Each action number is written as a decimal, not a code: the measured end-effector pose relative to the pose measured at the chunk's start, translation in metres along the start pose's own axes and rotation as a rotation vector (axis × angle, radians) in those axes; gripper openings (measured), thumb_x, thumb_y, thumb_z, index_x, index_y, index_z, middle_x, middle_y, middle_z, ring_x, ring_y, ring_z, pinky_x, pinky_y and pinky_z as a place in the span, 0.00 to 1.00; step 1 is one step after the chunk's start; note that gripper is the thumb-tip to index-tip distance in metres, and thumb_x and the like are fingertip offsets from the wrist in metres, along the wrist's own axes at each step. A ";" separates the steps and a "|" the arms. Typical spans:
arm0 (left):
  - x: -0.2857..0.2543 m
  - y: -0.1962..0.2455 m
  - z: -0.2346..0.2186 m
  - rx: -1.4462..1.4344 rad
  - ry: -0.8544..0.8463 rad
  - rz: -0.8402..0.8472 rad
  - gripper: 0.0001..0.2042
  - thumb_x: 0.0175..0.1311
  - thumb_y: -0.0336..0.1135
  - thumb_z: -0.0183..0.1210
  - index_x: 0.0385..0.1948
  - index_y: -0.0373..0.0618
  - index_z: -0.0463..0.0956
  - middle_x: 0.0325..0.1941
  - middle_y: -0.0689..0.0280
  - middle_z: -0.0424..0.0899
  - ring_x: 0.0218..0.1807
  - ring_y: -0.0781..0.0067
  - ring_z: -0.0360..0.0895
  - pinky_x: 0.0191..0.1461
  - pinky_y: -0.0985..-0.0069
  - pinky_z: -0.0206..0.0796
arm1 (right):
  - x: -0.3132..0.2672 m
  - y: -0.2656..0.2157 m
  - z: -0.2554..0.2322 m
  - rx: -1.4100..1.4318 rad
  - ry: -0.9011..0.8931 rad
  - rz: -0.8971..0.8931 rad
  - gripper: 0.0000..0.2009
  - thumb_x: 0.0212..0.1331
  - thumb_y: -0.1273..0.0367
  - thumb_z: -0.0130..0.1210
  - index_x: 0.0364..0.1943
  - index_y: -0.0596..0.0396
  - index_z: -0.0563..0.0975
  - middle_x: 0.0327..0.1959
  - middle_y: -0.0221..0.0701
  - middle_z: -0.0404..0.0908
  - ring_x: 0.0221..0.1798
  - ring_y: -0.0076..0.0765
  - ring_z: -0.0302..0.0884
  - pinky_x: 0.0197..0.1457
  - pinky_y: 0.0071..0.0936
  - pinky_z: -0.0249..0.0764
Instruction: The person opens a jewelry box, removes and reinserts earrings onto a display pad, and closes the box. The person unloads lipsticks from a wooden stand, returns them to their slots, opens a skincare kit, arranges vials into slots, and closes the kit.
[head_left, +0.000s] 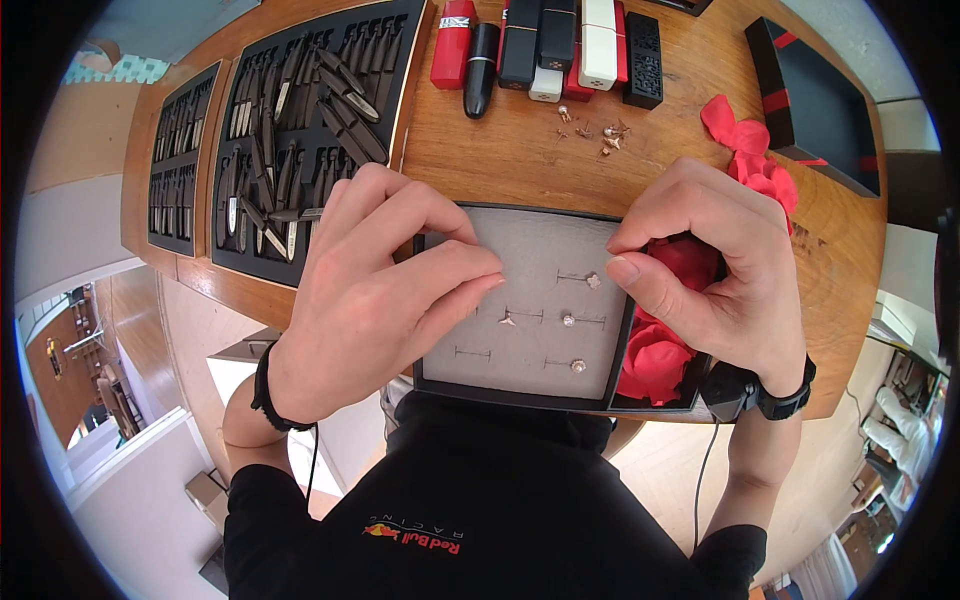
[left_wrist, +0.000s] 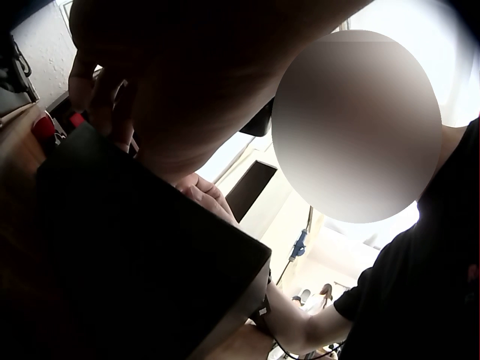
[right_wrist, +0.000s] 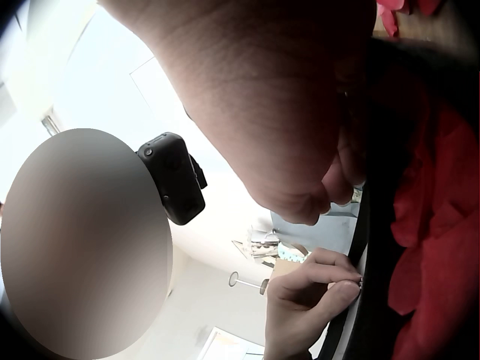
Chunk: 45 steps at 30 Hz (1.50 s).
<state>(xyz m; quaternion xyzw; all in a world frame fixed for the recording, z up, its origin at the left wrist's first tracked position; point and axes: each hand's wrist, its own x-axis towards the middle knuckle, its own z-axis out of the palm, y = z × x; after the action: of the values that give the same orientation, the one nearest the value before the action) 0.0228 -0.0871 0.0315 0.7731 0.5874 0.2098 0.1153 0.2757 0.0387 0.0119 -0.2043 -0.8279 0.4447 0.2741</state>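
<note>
Your black sweatshirt point(head_left: 470, 500) fills the bottom of the head view, nearest the camera, and just above it sits a black jewellery tray point(head_left: 520, 390) with a grey pad, at the centre of the frame on a wooden table point(head_left: 500, 150). Your left hand point(head_left: 375, 290) lies over the tray's left half, fingers curled and bunched, fingertips pressing the pad near its upper left; whether they pinch something small cannot be told. Your right hand point(head_left: 720, 275) curls over the tray's upper right edge, thumb and forefinger pinched together at the pad's rim, close to a small stud earring point(head_left: 593, 281). Other earrings point(head_left: 570, 320) sit in short slots running left to right across the pad, between your two hands, about equally near each. Red petals point(head_left: 655, 365) fill the gap right of the pad, under your right palm, and more lie at upper right beside a black box point(head_left: 830, 105). Loose earrings point(head_left: 600, 133) are scattered above the tray, below a row of lipstick cases point(head_left: 545, 45) at the top. Trays of clips point(head_left: 300, 130) occupy the upper left. Both wrist views show only dark palm and tray edge.
</note>
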 end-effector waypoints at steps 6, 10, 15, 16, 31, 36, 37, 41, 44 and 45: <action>0.007 0.000 -0.011 -0.018 -0.022 0.012 0.11 0.48 0.27 0.79 0.34 0.46 0.89 0.38 0.67 0.82 0.44 0.63 0.76 0.46 0.69 0.69 | 0.000 0.000 -0.002 -0.066 0.040 -0.022 0.07 0.57 0.73 0.74 0.36 0.57 0.85 0.35 0.31 0.85 0.38 0.33 0.82 0.41 0.27 0.76; 0.027 -0.002 -0.020 -0.014 0.079 0.073 0.10 0.51 0.25 0.78 0.35 0.44 0.89 0.38 0.65 0.83 0.41 0.65 0.78 0.43 0.71 0.70 | 0.000 0.002 -0.006 -0.265 0.072 -0.019 0.10 0.59 0.72 0.72 0.42 0.60 0.85 0.39 0.36 0.84 0.41 0.41 0.84 0.45 0.32 0.78; 0.062 -0.017 -0.015 -0.007 0.042 0.188 0.09 0.57 0.28 0.76 0.39 0.42 0.89 0.38 0.62 0.84 0.41 0.62 0.84 0.42 0.70 0.73 | -0.001 0.007 -0.019 -0.249 -0.211 0.139 0.12 0.68 0.68 0.66 0.49 0.62 0.85 0.41 0.41 0.84 0.45 0.51 0.85 0.49 0.37 0.80; 0.067 -0.020 -0.012 -0.017 0.015 0.186 0.08 0.60 0.30 0.74 0.39 0.41 0.87 0.38 0.62 0.85 0.40 0.60 0.85 0.41 0.69 0.75 | -0.001 0.008 -0.021 -0.232 -0.242 0.133 0.13 0.70 0.67 0.64 0.51 0.62 0.85 0.42 0.42 0.84 0.46 0.53 0.85 0.50 0.38 0.80; 0.122 -0.007 0.022 0.143 -0.342 0.174 0.05 0.65 0.30 0.68 0.37 0.38 0.87 0.37 0.55 0.89 0.40 0.53 0.88 0.44 0.61 0.80 | -0.003 0.021 -0.041 -0.116 -0.296 0.105 0.12 0.67 0.67 0.67 0.49 0.60 0.87 0.36 0.43 0.85 0.40 0.52 0.85 0.43 0.41 0.79; 0.116 -0.025 0.022 0.185 -0.365 0.174 0.05 0.64 0.29 0.68 0.36 0.37 0.88 0.37 0.54 0.90 0.42 0.51 0.89 0.45 0.60 0.81 | 0.009 0.023 -0.022 -0.101 -0.296 0.118 0.12 0.67 0.66 0.67 0.48 0.59 0.88 0.37 0.43 0.86 0.41 0.53 0.85 0.44 0.41 0.79; 0.117 -0.025 0.021 0.185 -0.368 0.186 0.05 0.64 0.29 0.68 0.36 0.37 0.88 0.37 0.53 0.90 0.42 0.51 0.89 0.46 0.60 0.82 | 0.009 0.022 -0.022 -0.106 -0.302 0.130 0.12 0.67 0.66 0.67 0.48 0.59 0.88 0.37 0.43 0.86 0.41 0.53 0.85 0.44 0.41 0.79; 0.117 -0.024 0.023 0.191 -0.339 0.214 0.05 0.64 0.29 0.68 0.34 0.37 0.87 0.36 0.53 0.89 0.42 0.50 0.89 0.46 0.60 0.82 | 0.007 0.021 -0.025 -0.088 -0.285 0.101 0.12 0.66 0.67 0.67 0.49 0.59 0.88 0.38 0.43 0.86 0.42 0.53 0.85 0.45 0.41 0.79; 0.117 -0.023 0.022 0.161 -0.364 0.206 0.04 0.63 0.28 0.67 0.32 0.37 0.86 0.35 0.52 0.89 0.41 0.50 0.89 0.46 0.59 0.82 | 0.008 0.021 -0.024 -0.095 -0.286 0.091 0.12 0.66 0.67 0.68 0.49 0.59 0.87 0.39 0.43 0.87 0.42 0.53 0.86 0.45 0.40 0.79; 0.117 -0.023 0.023 0.158 -0.394 0.195 0.04 0.63 0.27 0.66 0.32 0.37 0.85 0.36 0.52 0.89 0.41 0.50 0.89 0.45 0.58 0.82 | 0.009 0.019 -0.024 -0.111 -0.292 0.106 0.12 0.66 0.67 0.68 0.49 0.59 0.87 0.40 0.42 0.87 0.42 0.53 0.86 0.45 0.40 0.80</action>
<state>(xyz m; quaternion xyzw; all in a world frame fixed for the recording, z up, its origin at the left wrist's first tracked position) 0.0390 0.0332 0.0237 0.8588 0.4907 0.0182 0.1460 0.2862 0.0689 0.0092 -0.1956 -0.8704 0.4370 0.1151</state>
